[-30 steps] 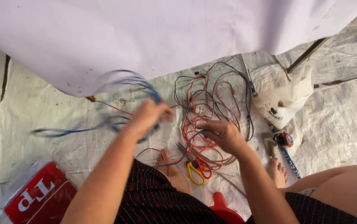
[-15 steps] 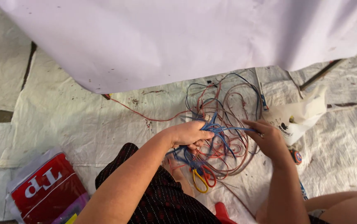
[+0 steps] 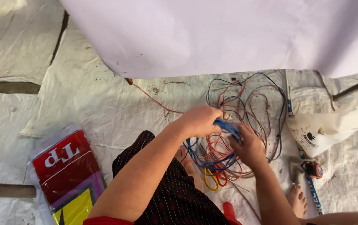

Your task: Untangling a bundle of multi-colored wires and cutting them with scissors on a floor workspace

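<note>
Both hands pinch one blue wire bundle (image 3: 228, 125) over a tangle.
Left hand (image 3: 200, 121) and right hand (image 3: 249, 146) grip it; loose loops could snag the red wires (image 3: 229, 150).

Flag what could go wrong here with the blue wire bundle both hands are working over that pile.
1. The left hand and right hand hold the bunched blue wire right above the tangled red and blue wire pile; loops could snag and knot further.
2. The yellow-and-red-handled scissors lie half buried under the wires, so a tug might drag them or nick insulation.
3. A bare foot rests close to the pile and could catch a loop.
</note>
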